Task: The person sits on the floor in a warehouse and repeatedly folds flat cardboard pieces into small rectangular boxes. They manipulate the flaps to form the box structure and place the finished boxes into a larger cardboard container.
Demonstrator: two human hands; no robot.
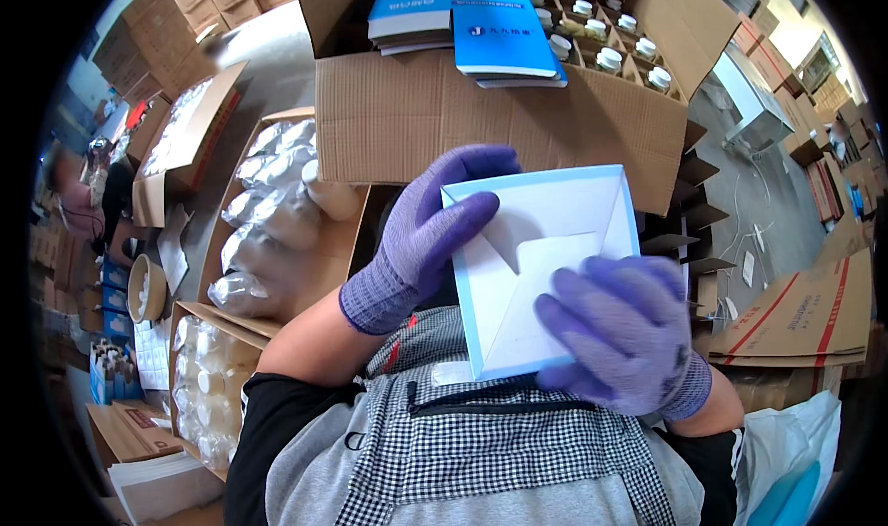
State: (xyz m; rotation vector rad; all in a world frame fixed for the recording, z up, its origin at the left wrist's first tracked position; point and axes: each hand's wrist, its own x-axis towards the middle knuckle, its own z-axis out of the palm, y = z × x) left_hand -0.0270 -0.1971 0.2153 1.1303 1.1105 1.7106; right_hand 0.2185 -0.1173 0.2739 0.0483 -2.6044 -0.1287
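- Head view: a white carton with light-blue edges (566, 198) is in the person's hands, in front of the checked apron (518, 443) and near the large cardboard box (481, 119) that holds capped bottles (608, 61)
- The carton looks light and thin-walled — stiff along its folds, likely easy to dent mid-panel, perhaps a little slick
- A rim or corner seems the best hold, pinched gently
- Left hand (430, 235): fingers closed on the upper left corner, thumb over the rim
- Right hand (624, 334): fingers bent over the lower right side — whether they grip, I cannot tell
- The open end faces up toward the camera, slightly turned; with depth foreshortened, its long axis is unclear
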